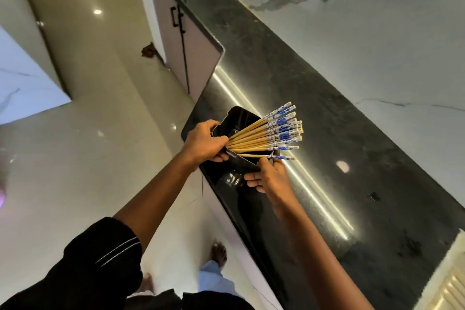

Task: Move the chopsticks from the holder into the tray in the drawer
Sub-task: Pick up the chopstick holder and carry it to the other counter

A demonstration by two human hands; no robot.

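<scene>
A fan of yellow chopsticks (254,133) with blue-and-white patterned tops is gripped at its thin ends by my left hand (205,142). The bundle sits over the open top of a glossy black holder (237,118), which stands at the front edge of the dark counter. My right hand (270,178) pinches the lowest single chopstick (263,156) between thumb and forefinger. Its other fingers lie against the holder's side. No drawer or tray is in view.
The dark stone counter (314,113) runs diagonally, with a white marble wall (364,45) behind it. Cabinet doors with black handles (176,20) stand at the upper left. Glossy floor tiles (88,146) lie below, with my bare foot (219,253) on them.
</scene>
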